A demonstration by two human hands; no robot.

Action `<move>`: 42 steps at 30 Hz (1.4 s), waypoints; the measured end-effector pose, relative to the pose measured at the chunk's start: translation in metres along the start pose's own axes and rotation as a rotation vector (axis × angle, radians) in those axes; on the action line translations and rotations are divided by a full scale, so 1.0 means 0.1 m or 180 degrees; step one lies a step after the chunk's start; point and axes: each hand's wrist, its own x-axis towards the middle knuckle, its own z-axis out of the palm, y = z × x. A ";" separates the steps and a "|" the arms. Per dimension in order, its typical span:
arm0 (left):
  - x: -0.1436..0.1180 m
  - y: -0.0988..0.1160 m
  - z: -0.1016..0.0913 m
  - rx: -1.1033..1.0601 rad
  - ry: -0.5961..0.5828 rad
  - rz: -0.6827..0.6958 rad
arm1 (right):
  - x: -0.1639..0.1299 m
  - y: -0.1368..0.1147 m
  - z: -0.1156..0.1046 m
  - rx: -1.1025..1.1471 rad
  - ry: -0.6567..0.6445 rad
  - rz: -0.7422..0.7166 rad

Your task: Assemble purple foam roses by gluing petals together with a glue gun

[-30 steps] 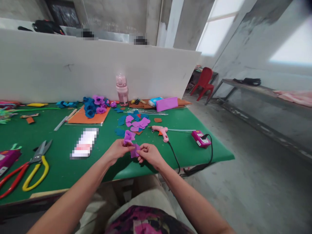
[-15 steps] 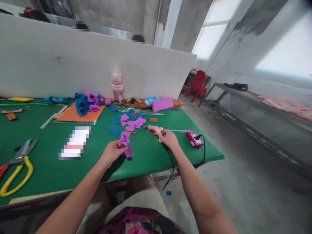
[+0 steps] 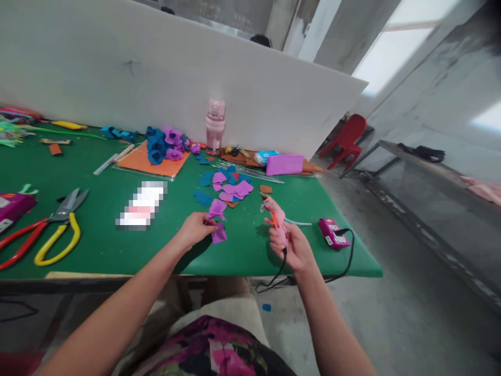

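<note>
My left hand [image 3: 199, 228] pinches a purple felt-like flower [image 3: 217, 209] made of petals, held a little above the green table. Beneath it a purple square piece [image 3: 219, 233] shows; I cannot tell whether it is joined to the flower. My right hand [image 3: 291, 243] is wrapped round the handle of a pink glue gun [image 3: 278, 219] with an orange trigger, raised off the table, its nozzle pointing up and left. A clear glue stick [image 3: 299, 223] sticks out behind it. Just beyond my hands lie loose purple petals [image 3: 237, 190] and blue pieces [image 3: 203, 197].
A magenta power socket box [image 3: 333, 234] with a plugged black cord stands at the table's right. To the left lie large scissors [image 3: 66, 214] with red and yellow handles. Finished blue and purple flowers [image 3: 164, 143] rest on an orange sheet; a pink bottle [image 3: 215, 127] stands behind.
My right hand has lifted the glue gun off the table and tilted it up. My left hand still holds the purple flower. The view has turned left.
</note>
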 end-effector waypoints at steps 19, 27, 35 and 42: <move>0.01 0.03 0.01 0.0629 -0.0229 0.0020 | -0.29 0.15 0.35 -0.3001 -0.0464 -0.0381; 0.00 0.03 0.01 0.0665 -0.0224 0.0037 | -0.30 0.15 0.42 -0.3573 -0.0518 -0.0545; 0.02 -0.01 0.01 0.0625 -0.0311 0.0101 | -0.29 0.19 0.44 -0.3996 -0.0526 -0.0836; 0.01 0.01 0.00 0.0687 -0.0328 0.0101 | -0.27 0.22 0.42 -0.4085 -0.0504 -0.1100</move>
